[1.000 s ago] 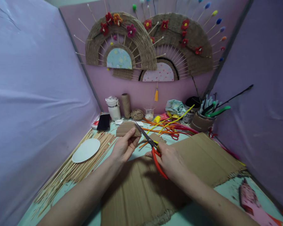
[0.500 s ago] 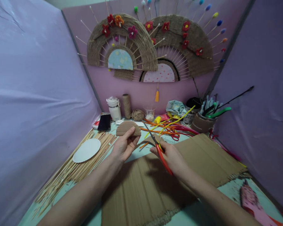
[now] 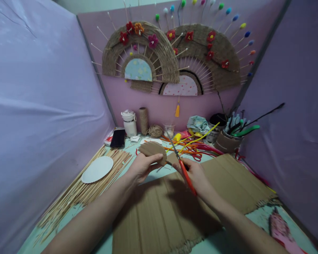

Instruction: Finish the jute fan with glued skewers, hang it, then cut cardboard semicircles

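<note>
My left hand (image 3: 145, 167) pinches a rounded piece of brown cardboard (image 3: 154, 149), thumb on top near its right edge. In my right hand (image 3: 194, 174) is a pair of scissors (image 3: 187, 178) with red handles, its blades pointing up and away beside the cardboard. Between the two hands a narrow cardboard offcut (image 3: 172, 158) shows near the blades; whether it is still joined to the rounded piece I cannot tell. Below both hands lies a large cardboard sheet (image 3: 151, 211) with a torn front edge.
To the left, a white paper plate (image 3: 97, 170) rests on thin wooden sticks (image 3: 69, 204). Behind stand a white jar (image 3: 129, 123), a twine spool (image 3: 143, 120) and a twine ball (image 3: 155, 131). Coloured pipe cleaners (image 3: 201, 144) and a tool-filled can (image 3: 228, 141) are at the back right.
The rounded cardboard has turned and moved right and slightly down with my left hand. The scissors and my right hand have shifted slightly right. The view has tilted a little upward.
</note>
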Tool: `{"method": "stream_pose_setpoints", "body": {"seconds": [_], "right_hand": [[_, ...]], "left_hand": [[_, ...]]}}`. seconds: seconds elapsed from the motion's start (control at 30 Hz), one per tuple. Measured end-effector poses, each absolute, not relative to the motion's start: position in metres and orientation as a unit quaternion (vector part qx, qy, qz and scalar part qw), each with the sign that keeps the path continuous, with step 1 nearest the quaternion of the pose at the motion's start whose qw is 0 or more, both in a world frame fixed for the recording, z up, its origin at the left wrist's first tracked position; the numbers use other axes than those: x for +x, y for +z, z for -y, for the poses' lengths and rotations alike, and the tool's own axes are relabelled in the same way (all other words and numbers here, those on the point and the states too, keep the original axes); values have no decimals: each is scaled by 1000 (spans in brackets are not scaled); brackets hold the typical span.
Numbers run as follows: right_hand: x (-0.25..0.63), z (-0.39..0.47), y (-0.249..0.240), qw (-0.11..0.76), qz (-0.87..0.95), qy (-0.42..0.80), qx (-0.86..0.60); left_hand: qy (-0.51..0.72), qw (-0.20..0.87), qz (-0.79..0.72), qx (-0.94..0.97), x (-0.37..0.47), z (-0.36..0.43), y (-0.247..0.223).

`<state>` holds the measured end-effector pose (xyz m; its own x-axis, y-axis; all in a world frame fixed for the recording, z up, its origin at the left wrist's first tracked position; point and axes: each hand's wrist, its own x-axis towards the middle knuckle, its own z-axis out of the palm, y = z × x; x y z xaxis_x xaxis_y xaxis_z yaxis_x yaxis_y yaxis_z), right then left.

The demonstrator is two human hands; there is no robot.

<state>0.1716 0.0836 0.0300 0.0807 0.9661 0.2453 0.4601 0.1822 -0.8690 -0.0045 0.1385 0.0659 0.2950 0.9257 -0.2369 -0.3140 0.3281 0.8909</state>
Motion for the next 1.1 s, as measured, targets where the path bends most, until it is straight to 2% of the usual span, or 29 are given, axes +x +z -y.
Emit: {"method": "stream_pose_setpoints", "body": {"seconds": [0.3,0.5,0.7,0.8,0.9,1.1], "right_hand": [[168,-83,33,513,533,345,-578],[165,-82,40,523,500,397,-564],[164,-82,39,542,477,375,-582],[164,-81,37,541,499,359,-574],[165,-80,39,504,555,351,-561],[166,-77,49,365,657,281,-597]], "left_hand": [[313,667,-428,523,-5,-135,57],[269,649,-372,607,-5,-131,57],[384,699,-369,477,-2,-134,60],[403,709,-364,451,-2,-134,62],[420,698,-375,443,-4,-135,66],[446,656,-396,462,-11,-145,71]]}}
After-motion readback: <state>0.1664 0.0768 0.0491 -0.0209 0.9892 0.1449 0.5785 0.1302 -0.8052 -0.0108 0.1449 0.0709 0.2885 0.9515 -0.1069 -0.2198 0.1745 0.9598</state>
